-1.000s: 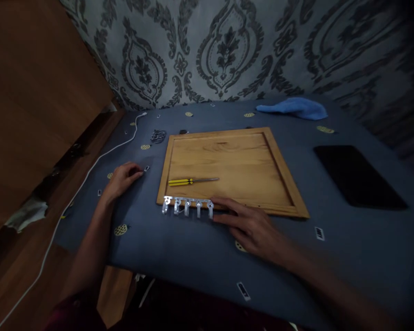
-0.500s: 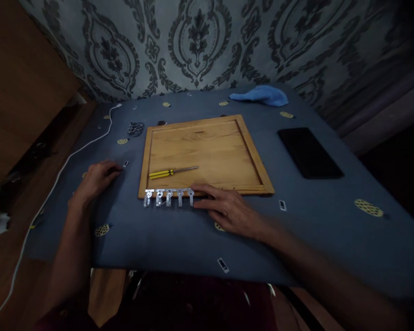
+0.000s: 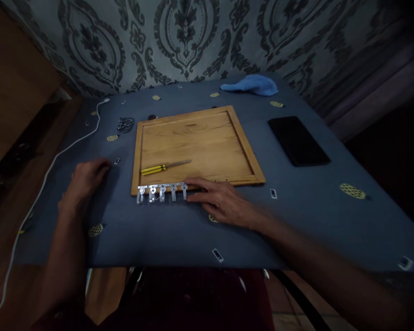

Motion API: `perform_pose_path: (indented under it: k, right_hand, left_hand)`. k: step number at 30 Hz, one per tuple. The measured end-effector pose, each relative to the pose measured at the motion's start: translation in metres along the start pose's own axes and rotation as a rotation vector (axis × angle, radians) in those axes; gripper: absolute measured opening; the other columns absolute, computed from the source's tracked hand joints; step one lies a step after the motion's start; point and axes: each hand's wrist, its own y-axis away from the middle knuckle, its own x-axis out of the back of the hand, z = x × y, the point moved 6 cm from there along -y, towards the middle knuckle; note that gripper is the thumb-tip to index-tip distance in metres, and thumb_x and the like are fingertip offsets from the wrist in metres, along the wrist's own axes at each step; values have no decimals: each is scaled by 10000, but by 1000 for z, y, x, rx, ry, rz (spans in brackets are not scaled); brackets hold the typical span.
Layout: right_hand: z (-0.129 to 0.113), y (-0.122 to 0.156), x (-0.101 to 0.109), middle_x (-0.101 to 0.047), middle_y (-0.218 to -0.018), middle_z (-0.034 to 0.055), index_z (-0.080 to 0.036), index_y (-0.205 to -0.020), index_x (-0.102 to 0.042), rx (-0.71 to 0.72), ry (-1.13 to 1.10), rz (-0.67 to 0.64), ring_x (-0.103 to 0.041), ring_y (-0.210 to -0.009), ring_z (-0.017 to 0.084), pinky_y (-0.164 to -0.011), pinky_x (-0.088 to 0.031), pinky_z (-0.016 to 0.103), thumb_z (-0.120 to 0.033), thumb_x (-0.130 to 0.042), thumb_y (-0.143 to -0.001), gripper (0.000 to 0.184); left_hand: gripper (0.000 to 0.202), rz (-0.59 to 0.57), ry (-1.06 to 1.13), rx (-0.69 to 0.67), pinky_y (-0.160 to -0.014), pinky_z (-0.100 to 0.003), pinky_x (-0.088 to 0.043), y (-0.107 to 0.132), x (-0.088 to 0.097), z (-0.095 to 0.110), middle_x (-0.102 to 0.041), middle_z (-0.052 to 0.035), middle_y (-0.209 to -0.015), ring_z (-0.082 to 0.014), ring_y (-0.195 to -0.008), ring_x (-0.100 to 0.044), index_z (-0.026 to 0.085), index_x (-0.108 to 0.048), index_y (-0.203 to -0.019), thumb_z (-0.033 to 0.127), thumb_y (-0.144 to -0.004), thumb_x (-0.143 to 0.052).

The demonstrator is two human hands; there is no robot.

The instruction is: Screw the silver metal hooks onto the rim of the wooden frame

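Observation:
A square wooden panel [image 3: 207, 142] with a raised rim lies on the blue cloth of the table. A yellow-handled screwdriver [image 3: 163, 167] rests on its near left part. Along the panel's near edge sits a metal rack of several hooks [image 3: 161, 191]. My right hand [image 3: 221, 200] lies flat on the cloth, fingers stretched, fingertips touching the rack's right end. My left hand [image 3: 87, 176] rests on the cloth left of the panel, fingers curled loosely, close to a small dark piece [image 3: 117, 161]. Nothing shows inside it.
A black phone [image 3: 298, 140] lies right of the panel and a blue rag [image 3: 251, 85] at the far edge. A bunch of metal hooks [image 3: 124, 123] and a white cable [image 3: 65, 149] lie at the left. A wooden cabinet [image 3: 10, 92] stands at the left.
The view has swung to the right, so everything sits further left in the picture. Both hands have kept their places on the cloth by the rack and the small piece.

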Motion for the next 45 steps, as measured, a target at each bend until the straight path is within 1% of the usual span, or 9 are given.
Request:
perform_pose_path:
  k: [8,14,17,24,28,32,38,42,45]
  right_hand:
    - [1,0,-1,-583,-1500,118,-214,-1182,-739,6,3,6,-650,-1275,253,-960,-600,432,9,-541,-864,436]
    - [1,1,-2,-583,-1503,105,-232,-1177,-739,4,16,16,-660,-1258,242,-941,-602,402,26,-562,-840,459]
    - [1,1,-1,-578,-1507,110,-227,-1183,-740,-5,16,1,-662,-1255,249,-935,-602,403,24,-569,-843,456]
    - [0,1,1,-581,-1504,99,-233,-1176,-743,-9,25,8,-678,-1222,240,-923,-601,388,11,-573,-850,442]
    - [-1,-1,1,-582,-1502,90,-239,-1183,-739,-6,33,16,-677,-1216,244,-890,-601,378,11,-562,-848,454]
    - [0,-1,-2,-564,-1512,86,-252,-1218,-720,2,24,12,-662,-1224,235,-867,-598,368,-1,-556,-849,475]
    - [1,0,-4,-584,-1459,108,-241,-1226,-720,11,28,23,-659,-1201,244,-849,-596,364,-22,-562,-853,460]
    - [1,-1,-2,-634,-1367,77,-262,-1200,-726,-7,27,17,-688,-1071,202,-840,-585,339,-24,-555,-864,447]
    - [0,-1,-2,-634,-1346,87,-249,-1212,-721,-1,24,-5,-678,-1078,211,-815,-578,334,-27,-554,-867,442]
  left_hand:
    - [161,43,77,15,-784,-347,-439,3,4,3,-726,15,-850,-239,-807,-643,262,-710,-898,369,-853,-598]
    - [220,65,216,26,-840,-351,-513,4,5,23,-757,24,-921,-228,-868,-680,244,-726,-949,429,-858,-647]
    - [255,37,340,1,-855,-347,-558,5,1,47,-776,-1,-949,-226,-903,-706,234,-727,-951,457,-840,-672]
    - [195,-93,599,-120,-766,-290,-564,5,-10,127,-759,-15,-851,-193,-829,-703,213,-742,-877,391,-798,-750]
    - [163,-230,661,-249,-753,-282,-552,3,-21,166,-749,-28,-861,-184,-830,-699,200,-741,-891,349,-831,-717]
    - [147,-379,646,-337,-739,-276,-546,4,-36,191,-748,-21,-866,-181,-832,-703,201,-732,-924,321,-862,-674]
    - [141,-506,540,-374,-704,-267,-533,5,-52,204,-750,-24,-898,-184,-852,-705,205,-713,-959,292,-910,-613]
    - [138,-532,491,-374,-717,-265,-524,3,-56,204,-749,-25,-905,-186,-872,-704,207,-712,-981,276,-911,-614]
    - [134,-530,474,-389,-736,-273,-517,2,-56,204,-748,-29,-923,-183,-880,-700,202,-707,-988,251,-913,-608]
